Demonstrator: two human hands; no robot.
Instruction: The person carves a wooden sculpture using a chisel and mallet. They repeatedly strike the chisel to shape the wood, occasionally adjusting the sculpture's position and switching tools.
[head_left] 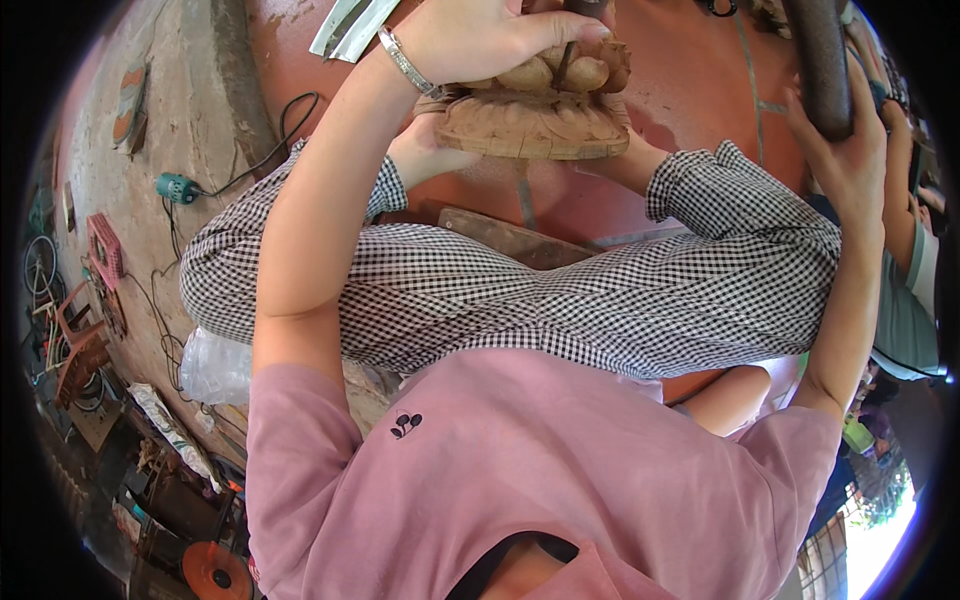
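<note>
A carved wooden piece (535, 128) with a round, petal-edged base and rounded lumps above it stands on the floor between my feet. My left hand (480, 42), a silver bracelet on its wrist, is closed around a thin dark chisel (564, 68). The chisel's lower end meets the lumpy part of the carving; its top is cut off by the upper edge. At the far right my right hand (850, 150) grips a dark, club-shaped mallet (818, 75), raised well apart from the chisel. Part of its fingers is hidden behind the mallet.
My crossed legs in checked trousers (520, 290) frame the carving. A wooden board (515, 238) lies on the red tiles before me. To the left are a green power tool (177, 188) with a cord, a plastic bag (215, 368) and a pink basket (103, 250). Other people sit close at right.
</note>
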